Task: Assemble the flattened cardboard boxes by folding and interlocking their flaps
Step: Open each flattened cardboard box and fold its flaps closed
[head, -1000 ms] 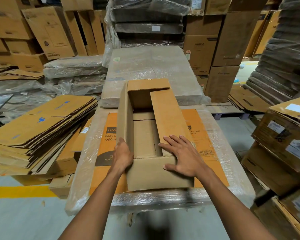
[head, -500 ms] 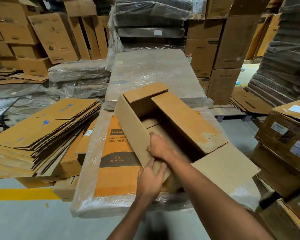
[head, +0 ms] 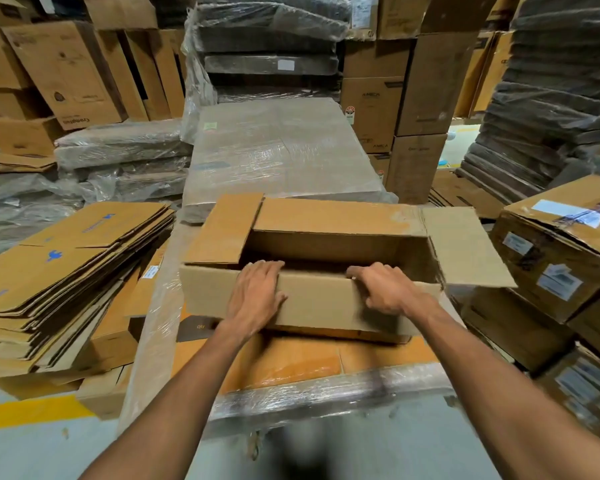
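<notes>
A brown cardboard box (head: 326, 306) lies crosswise on a plastic-wrapped stack of orange cartons (head: 291, 368), its open side up. The left flap (head: 222, 230) is folded over the opening. Its far flap (head: 336, 216) and right flap (head: 465, 247) stand outward. My left hand (head: 257, 296) presses flat on the near panel, fingertips at its top edge. My right hand (head: 388, 289) grips the same edge further right, fingers bent over it. The inside of the box is dark and mostly hidden.
A pile of flattened boxes (head: 66, 265) lies at the left. A second wrapped stack (head: 281, 150) stands behind the box. Labelled cartons (head: 551, 265) crowd the right side. More boxes and wrapped bundles fill the back. A yellow line (head: 32, 414) marks the floor.
The box has been turned from lengthwise to crosswise on the stack. Both hands moved from its inside and side wall onto the near panel's top edge.
</notes>
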Tool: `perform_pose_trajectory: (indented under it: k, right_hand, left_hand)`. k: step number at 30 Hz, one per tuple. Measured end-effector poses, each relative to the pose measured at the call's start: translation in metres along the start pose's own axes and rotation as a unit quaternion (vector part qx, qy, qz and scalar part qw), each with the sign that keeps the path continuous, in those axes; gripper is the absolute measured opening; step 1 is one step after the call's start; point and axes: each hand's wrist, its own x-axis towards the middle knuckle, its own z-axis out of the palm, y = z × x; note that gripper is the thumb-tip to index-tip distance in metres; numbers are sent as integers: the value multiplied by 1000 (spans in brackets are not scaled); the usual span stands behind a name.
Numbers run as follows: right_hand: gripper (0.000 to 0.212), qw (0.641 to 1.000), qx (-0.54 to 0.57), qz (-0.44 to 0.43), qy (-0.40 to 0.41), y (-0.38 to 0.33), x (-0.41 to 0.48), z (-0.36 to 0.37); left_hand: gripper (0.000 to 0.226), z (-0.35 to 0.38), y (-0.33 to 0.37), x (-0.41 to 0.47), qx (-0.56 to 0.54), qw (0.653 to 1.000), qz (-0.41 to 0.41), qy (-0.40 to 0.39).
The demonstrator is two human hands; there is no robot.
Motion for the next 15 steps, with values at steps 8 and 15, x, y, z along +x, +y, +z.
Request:
perform_pose_trajectory:
  k: [8,15]
  right_hand:
    - [33,995,39,62,62,29,-20,20]
    - [28,990,19,-42,135,-38,9,60]
  left_hand:
    - [64,24,41,-11,107,994,-8,-14]
    - [76,30,45,-23,55,998,-22,-10]
